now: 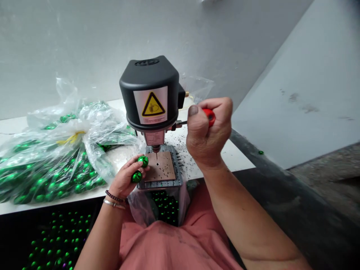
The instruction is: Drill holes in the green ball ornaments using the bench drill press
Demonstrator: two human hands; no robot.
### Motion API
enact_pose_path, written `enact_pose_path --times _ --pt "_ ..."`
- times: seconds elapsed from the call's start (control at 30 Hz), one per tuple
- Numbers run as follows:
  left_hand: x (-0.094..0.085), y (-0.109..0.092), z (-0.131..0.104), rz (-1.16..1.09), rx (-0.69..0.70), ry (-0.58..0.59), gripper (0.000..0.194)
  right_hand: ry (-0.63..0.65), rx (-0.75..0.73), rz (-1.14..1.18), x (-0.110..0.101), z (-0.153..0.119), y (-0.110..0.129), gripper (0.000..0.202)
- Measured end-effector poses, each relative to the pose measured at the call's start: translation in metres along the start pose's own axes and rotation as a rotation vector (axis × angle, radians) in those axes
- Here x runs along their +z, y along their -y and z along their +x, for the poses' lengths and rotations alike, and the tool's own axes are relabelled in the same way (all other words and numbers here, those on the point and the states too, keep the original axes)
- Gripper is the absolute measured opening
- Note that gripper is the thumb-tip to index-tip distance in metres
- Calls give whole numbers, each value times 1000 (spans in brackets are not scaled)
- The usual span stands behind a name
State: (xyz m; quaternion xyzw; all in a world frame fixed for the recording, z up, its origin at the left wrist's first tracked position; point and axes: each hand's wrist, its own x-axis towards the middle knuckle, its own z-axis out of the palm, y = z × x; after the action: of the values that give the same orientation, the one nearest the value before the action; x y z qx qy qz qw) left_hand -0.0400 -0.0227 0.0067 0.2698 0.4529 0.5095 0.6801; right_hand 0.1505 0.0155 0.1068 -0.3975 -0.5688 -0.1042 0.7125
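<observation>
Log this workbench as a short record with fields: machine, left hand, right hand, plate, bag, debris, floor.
Machine: black-topped drill press with pinch-hazard warning label
Left hand: holding two shiny green balls, beside the bit
Right hand: closed around red lever knob
Plate: brown board with small hole, under thin bit
Bag: clear plastic, yellow tie, green balls inside
Debris: dark shavings around the base
Floor: one green ball

The right arm (247, 213) slanted up from the lower right, its hand (209, 131) raised in a fist, thumb upright and fingers curled. The left arm (102, 232) reached forward, its hand (126, 174) lower, thumb extended inward and fingers partly bent.
</observation>
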Motion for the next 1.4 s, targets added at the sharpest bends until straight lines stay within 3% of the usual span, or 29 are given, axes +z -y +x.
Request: enact_pose_path --times 0.27,0.43,0.77,1.03,1.4 --pt "8 8 2 595 115 -78 55 1 5 36 0 -1 -1 15" --pt "10 12 10 818 193 -112 39 33 43 20 6 12 -1 20" --pt "19 12 19 1010 229 -166 26 211 337 -70 35 52 -14 34" --pt "28 11 25 1215 225 -141 36 219 325 -64 37 53 -15 36" --pt "25 13 33 1231 351 -113 37 216 296 -45 36 51 -17 33"
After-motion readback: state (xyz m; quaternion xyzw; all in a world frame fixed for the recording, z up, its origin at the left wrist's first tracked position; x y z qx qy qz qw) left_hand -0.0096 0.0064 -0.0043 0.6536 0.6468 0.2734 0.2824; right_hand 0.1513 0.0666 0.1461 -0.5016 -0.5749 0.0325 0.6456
